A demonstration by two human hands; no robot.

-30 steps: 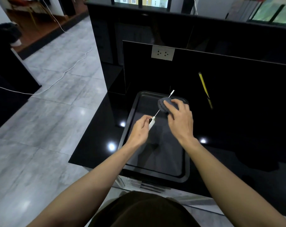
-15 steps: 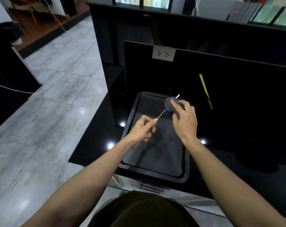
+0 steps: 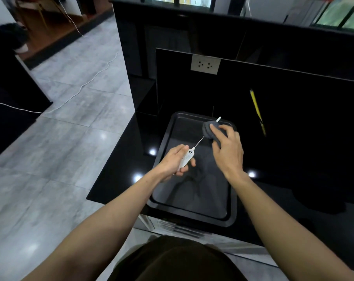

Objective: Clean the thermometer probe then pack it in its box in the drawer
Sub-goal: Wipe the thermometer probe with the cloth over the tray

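Note:
My left hand (image 3: pixel 175 162) grips the white handle of the thermometer (image 3: pixel 186 159) above a black tray (image 3: pixel 162 151). Its thin metal probe (image 3: pixel 199 141) slants up to the right and passes through a folded grey cloth (image 3: pixel 208 128). My right hand (image 3: pixel 227 151) pinches that cloth around the probe, and the white probe tip sticks out beyond the cloth. No box or drawer is in view.
The tray sits on a glossy black counter (image 3: pixel 119 175) whose left edge drops to a grey tiled floor. A black back panel with a white socket (image 3: pixel 205 64) rises behind. A yellow stick (image 3: pixel 256 108) lies on the counter to the right. A white cable (image 3: pixel 87 82) crosses the floor.
The cloth has shifted slightly along the probe and the handle has turned in my left hand, so its white body shows again. Both hands stay above the tray's far end.

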